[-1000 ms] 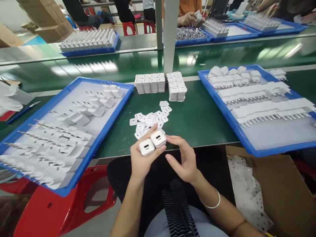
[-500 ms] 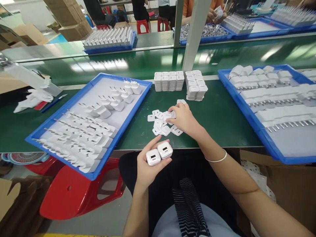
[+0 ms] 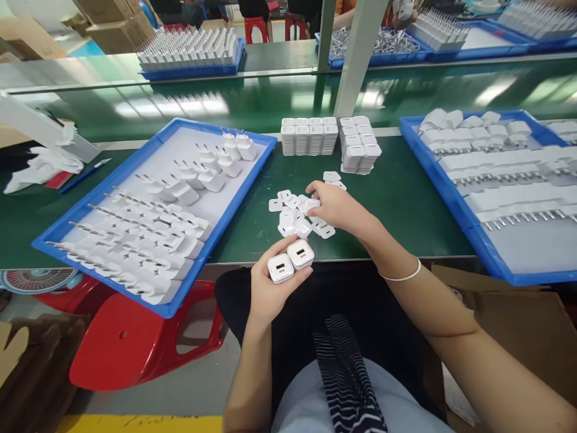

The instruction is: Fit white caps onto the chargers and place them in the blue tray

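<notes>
My left hand [image 3: 276, 282] is closed around two white USB charger bodies, held side by side just in front of the table edge. The nearer charger [image 3: 280, 267] and its neighbour [image 3: 301, 254] both turn their faces with dark USB slots upward. My right hand [image 3: 336, 205] is over the right side of a loose pile of thin white face plates [image 3: 288, 222]. Its thumb and fingers close on one white face plate [image 3: 310, 205] at the pile. A couple of further plates [image 3: 332, 176] lie just behind that hand.
Stacked white plates [image 3: 309, 137] and a second stack [image 3: 359, 147] stand behind the pile. A blue tray [image 3: 259, 174] of plug chargers is at left, another blue tray [image 3: 451, 204] at right. A metal post [image 3: 356, 66] rises behind. A red stool [image 3: 117, 343] stands lower left.
The camera view has shifted, so table and trays sit slightly higher in the picture. My right hand stays at the pile, fingers a little more drawn in; my left still holds both chargers.
</notes>
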A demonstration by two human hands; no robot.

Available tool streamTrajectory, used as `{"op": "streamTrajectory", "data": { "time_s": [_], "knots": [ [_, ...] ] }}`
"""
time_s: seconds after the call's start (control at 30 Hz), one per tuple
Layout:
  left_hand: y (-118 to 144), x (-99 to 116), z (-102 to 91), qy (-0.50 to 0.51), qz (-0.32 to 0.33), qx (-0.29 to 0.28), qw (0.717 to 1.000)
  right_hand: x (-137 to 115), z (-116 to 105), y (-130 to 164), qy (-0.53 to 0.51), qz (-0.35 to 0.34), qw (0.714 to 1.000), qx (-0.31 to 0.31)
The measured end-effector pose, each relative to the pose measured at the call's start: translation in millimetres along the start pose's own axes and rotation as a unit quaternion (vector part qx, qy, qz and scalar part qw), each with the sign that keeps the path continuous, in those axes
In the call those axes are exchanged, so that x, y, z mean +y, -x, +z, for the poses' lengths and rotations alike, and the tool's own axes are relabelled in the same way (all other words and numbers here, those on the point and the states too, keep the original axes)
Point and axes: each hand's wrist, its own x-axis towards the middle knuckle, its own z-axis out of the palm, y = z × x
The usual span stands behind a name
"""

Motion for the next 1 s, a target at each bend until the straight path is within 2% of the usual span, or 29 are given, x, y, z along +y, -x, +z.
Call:
{"op": "streamTrajectory", "data": {
  "time_s": [0.3, 0.6, 1.0],
  "knots": [
    [-2.1, 2.5, 3.1, -0.019, 0.001, 0.007, 1.000, -14.5, -17.1, -33.8, 0.044, 0.009, 0.994, -0.095],
    [-1.1, 4.3, 4.4, -0.018, -0.001, 0.011, 1.000, -27.4, -15.5, -32.6, 0.087, -0.021, 0.993, -0.072],
    [-1.1, 4.6, 6.6, -0.023, 0.002, 0.014, 1.000, -22.4, -16.0, -32.4, 0.099, -0.045, 0.992, -0.068]
  ]
}}
